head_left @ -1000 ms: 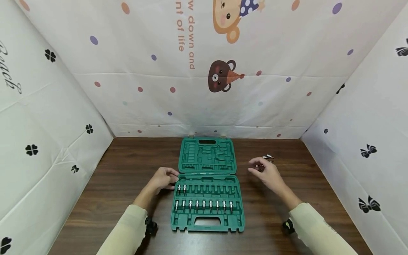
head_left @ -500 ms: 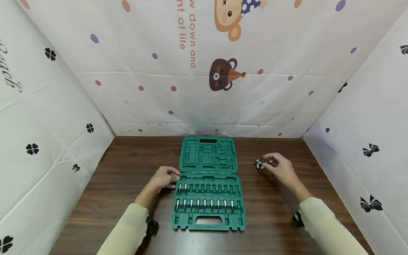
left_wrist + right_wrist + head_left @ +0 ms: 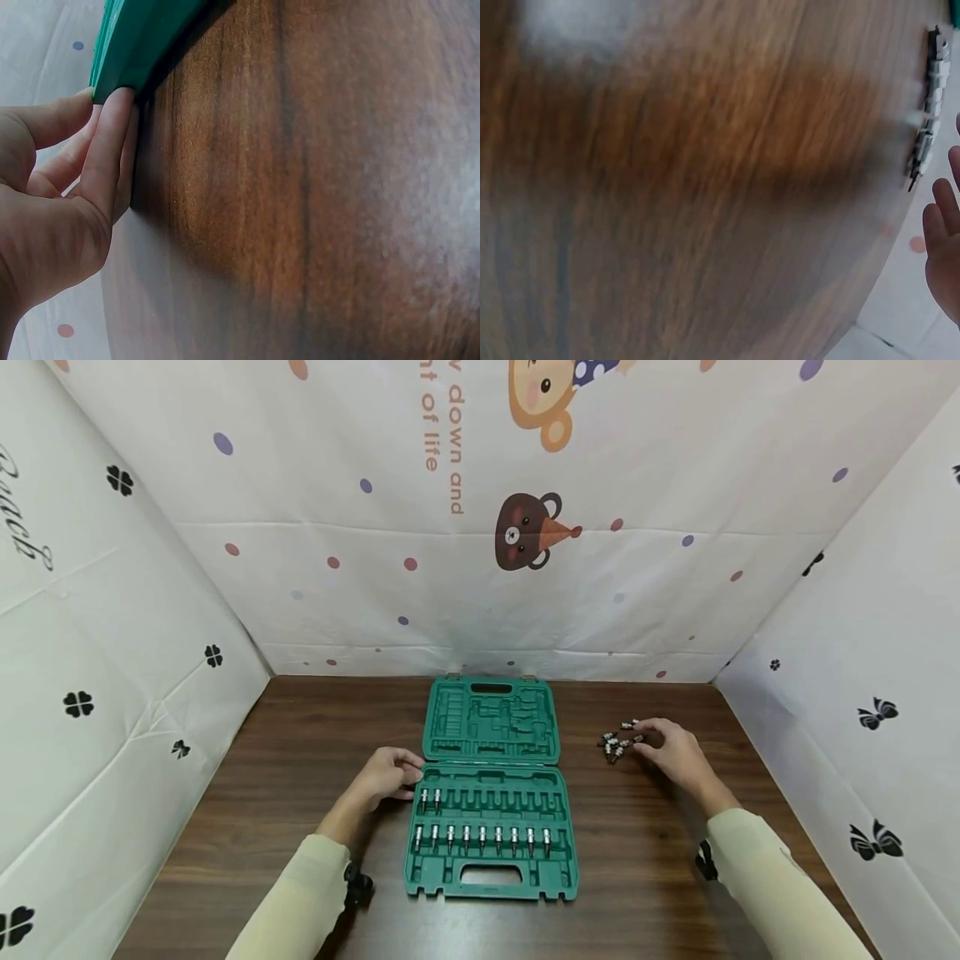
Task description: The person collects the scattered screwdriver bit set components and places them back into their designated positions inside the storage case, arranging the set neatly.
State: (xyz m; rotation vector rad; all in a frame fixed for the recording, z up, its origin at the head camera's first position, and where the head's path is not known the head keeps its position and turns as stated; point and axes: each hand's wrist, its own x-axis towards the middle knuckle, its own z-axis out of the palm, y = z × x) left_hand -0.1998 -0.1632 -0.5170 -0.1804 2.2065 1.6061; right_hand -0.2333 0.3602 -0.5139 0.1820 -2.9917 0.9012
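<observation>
The green plastic tool case (image 3: 491,831) lies open on the table, several silver socket bits (image 3: 482,839) in its front row and two at the left of the row behind. At the case's left edge, my left hand (image 3: 382,774) pinches the rim between thumb and fingers; the left wrist view shows the fingertips against the green corner (image 3: 142,52). My right hand (image 3: 678,762) reaches over a small pile of loose socket bits (image 3: 615,746) right of the case, thumb and index finger apart. In the right wrist view its fingers (image 3: 945,202) are relaxed near the bits (image 3: 931,97).
The case's lid (image 3: 491,718) lies folded back toward the rear wall cloth (image 3: 337,602). Printed white cloth also hangs at the left and right. Brown wooden table (image 3: 300,752) surrounds the case.
My right hand has moved right and settled at the loose bits, uncovering more of the pile. The left hand stays at the case edge. The head view has tilted slightly down.
</observation>
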